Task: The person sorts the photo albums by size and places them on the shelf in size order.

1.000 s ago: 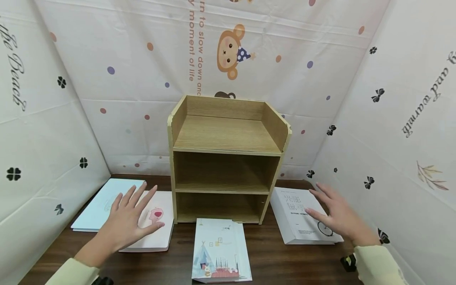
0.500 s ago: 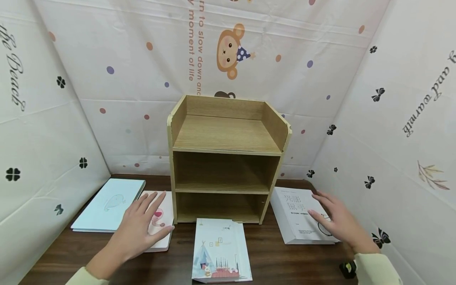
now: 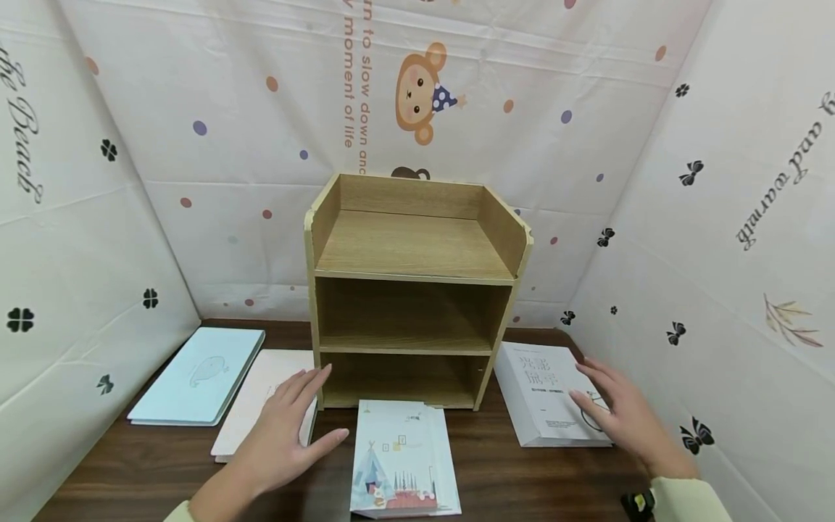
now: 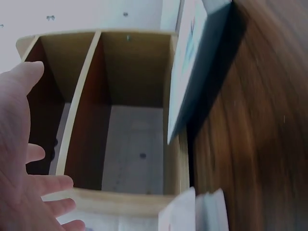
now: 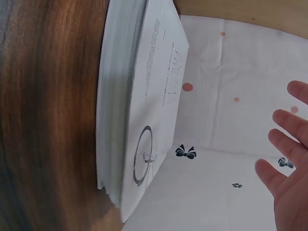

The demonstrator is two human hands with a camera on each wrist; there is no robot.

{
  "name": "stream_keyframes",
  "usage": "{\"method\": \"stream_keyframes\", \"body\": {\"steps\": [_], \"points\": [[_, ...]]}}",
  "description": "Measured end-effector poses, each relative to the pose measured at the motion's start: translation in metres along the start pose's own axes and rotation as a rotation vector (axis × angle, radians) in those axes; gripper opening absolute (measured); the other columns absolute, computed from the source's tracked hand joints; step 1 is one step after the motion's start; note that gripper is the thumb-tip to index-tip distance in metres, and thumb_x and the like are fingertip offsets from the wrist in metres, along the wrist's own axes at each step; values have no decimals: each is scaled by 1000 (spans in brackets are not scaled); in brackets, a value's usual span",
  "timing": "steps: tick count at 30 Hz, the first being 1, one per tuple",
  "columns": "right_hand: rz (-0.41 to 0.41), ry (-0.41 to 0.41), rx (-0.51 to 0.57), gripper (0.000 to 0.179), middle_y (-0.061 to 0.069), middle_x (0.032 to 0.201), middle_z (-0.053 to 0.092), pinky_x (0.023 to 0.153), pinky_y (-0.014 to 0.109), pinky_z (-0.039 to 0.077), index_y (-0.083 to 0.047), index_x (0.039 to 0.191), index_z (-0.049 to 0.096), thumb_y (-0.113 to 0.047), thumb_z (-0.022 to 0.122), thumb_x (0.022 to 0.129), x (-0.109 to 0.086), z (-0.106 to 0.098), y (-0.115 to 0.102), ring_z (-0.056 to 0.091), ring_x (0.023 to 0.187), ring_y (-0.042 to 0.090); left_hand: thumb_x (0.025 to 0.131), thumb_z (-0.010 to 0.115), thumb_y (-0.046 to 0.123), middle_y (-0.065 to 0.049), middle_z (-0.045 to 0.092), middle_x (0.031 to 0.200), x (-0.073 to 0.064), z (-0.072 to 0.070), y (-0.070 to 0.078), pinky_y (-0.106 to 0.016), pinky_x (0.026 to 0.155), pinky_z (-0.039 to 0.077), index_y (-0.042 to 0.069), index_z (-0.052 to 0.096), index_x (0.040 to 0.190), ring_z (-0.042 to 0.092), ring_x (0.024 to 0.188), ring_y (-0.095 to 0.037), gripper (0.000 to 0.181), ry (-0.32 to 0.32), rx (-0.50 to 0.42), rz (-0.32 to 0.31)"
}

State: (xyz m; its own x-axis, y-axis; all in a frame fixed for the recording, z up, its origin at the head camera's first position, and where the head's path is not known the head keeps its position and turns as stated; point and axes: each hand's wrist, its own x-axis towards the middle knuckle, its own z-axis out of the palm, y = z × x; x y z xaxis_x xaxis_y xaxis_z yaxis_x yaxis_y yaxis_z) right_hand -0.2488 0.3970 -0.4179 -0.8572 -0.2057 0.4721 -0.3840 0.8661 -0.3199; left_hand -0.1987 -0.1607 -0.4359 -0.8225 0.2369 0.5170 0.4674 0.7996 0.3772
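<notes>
Left hand (image 3: 277, 444) was held near tent-print book (image 3: 399, 467) — fingers apart. Right hand (image 3: 626, 415) was held near thick book (image 3: 540, 395) — fingers also apart.

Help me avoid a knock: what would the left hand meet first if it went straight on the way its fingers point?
Most likely the wooden shelf unit, somewhere about its left upright or the open compartments beside it; how high the left hand sits is unclear, so I can't say which.
</notes>
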Motion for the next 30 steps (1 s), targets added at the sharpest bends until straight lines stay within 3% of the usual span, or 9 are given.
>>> {"method": "stream_keyframes", "body": {"steps": [6,8,10,13,15,17,21,24,30], "points": [[1,32,28,55,25,150,51,103,70,36,-2,138,61,-31,75,93,-6,5,1,46,134,52,87,73,61,-12,48,155,1,10,13,-65,107,46,22,37,159,47,141,-37,89,-38,-95,-35],[9,38,26,54,24,150,51,117,54,34,-3,138,61,-30,75,93,-8,7,2,47,134,51,87,72,64,-12,48,156,2,13,17,-64,108,46,24,36,160,46,142,-37,91,-68,-118,-66],[18,42,37,53,24,150,51,122,44,30,-3,138,61,-30,74,94,-10,8,4,46,134,51,86,71,67,-12,46,157,4,17,22,-64,109,45,25,35,160,45,143,-37,93,-104,-140,-97],[34,53,54,51,23,150,51,119,17,21,-5,138,62,-29,74,94,-13,10,5,46,135,51,85,71,68,-10,43,160,7,23,28,-63,112,43,25,33,161,43,146,-35,96,-165,-188,-139],[42,55,69,50,24,150,51,120,19,21,-5,138,61,-28,74,95,-14,11,6,45,136,51,84,72,67,-8,42,161,9,28,32,-63,114,41,24,32,162,41,147,-34,97,-199,-230,-160],[53,60,79,49,23,150,52,114,8,15,-6,138,61,-28,73,96,-16,13,8,45,136,48,84,74,65,-7,42,161,11,32,37,-63,116,39,24,33,161,40,148,-33,97,-223,-276,-178],[51,87,106,48,23,147,55,104,-4,11,-5,138,62,-25,73,96,-19,16,11,40,146,11,83,76,62,-5,45,159,13,43,47,-63,117,38,23,37,160,42,147,-33,94,-240,-352,-197],[40,113,133,48,24,144,57,103,-5,14,-4,137,62,-23,74,95,-21,19,14,29,136,-19,84,75,63,-6,49,157,16,50,54,-65,115,39,23,39,159,44,146,-35,91,-248,-388,-200],[63,123,143,49,26,144,56,101,-6,14,0,138,61,-22,74,95,-25,23,19,23,129,-28,91,69,62,-12,53,152,23,63,65,-63,108,47,19,40,158,52,137,-39,84,-283,-482,-179]]}}
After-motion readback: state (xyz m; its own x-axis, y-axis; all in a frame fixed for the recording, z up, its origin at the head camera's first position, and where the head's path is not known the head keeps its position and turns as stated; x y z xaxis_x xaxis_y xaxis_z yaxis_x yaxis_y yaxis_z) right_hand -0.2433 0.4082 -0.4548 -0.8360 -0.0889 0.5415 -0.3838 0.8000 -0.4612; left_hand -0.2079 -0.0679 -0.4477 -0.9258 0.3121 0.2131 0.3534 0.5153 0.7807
